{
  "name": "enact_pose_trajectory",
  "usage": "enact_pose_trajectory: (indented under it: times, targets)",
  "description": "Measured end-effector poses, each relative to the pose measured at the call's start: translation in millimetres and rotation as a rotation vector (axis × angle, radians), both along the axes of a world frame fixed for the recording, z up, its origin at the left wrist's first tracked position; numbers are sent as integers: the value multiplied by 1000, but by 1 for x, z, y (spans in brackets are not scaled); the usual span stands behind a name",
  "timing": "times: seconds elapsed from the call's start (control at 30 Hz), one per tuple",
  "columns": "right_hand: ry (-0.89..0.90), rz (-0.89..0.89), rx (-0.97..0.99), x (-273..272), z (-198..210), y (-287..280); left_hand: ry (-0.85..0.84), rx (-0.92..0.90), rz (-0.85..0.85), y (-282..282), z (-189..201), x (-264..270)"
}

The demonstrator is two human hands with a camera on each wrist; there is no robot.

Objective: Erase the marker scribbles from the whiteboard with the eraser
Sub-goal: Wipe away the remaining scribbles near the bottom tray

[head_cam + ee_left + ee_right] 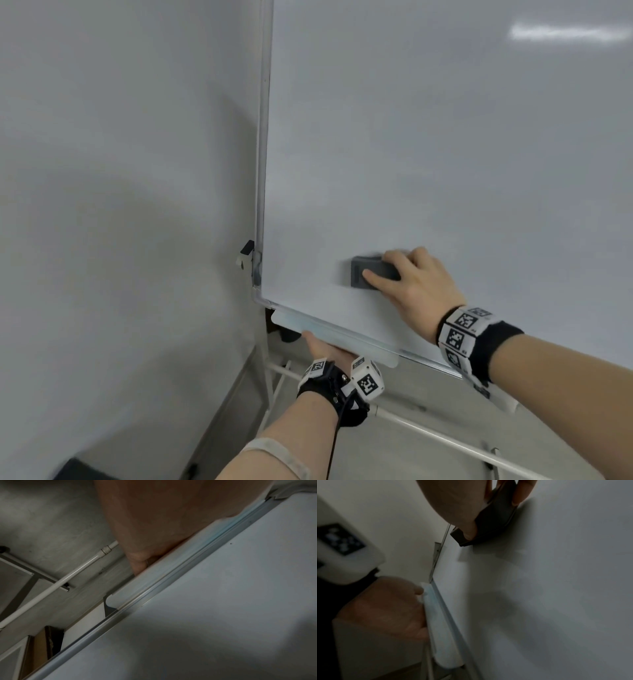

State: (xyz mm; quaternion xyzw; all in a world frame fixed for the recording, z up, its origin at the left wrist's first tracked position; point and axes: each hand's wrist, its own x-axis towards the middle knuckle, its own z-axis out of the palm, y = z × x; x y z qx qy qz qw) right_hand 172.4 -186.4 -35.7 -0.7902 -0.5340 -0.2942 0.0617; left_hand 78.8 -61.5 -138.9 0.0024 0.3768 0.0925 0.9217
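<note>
The eraser lies flat on the whiteboard, near its lower left corner. The tray runs under the bottom edge.

A plain pale wall meets a grey floor crossed by white stand bars.

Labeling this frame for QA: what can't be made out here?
- Left hand fingers: head view, hidden under the tray.
- Eraser felt face: all views, pressed against the whiteboard.
- Board's right part: cut off by the head view's edge.
- Right hand fingertips: blurred.
</note>
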Motion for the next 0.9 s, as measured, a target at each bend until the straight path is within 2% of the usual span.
enact_pose_trajectory:
  times: [0.23, 0.37, 0.57, 0.7, 0.9]
  targets:
    - [221, -43, -88, -32, -50, 3, -41, 95, -48, 1, -19, -9]
    - [428, -133, -164, -53, -67, 1, -8, 163, -103, 1, -36, -18]
    - [659, -271, -249, -82, -88, 11, -46, 102, -127, 4, -37, -28]
    - [689, -309, -276, -86, -98, 22, -46, 89, -144, 6, -38, -32]
    - [624, -316, -271, -81, -116, 24, -7, 145, -166, 14, -45, -38]
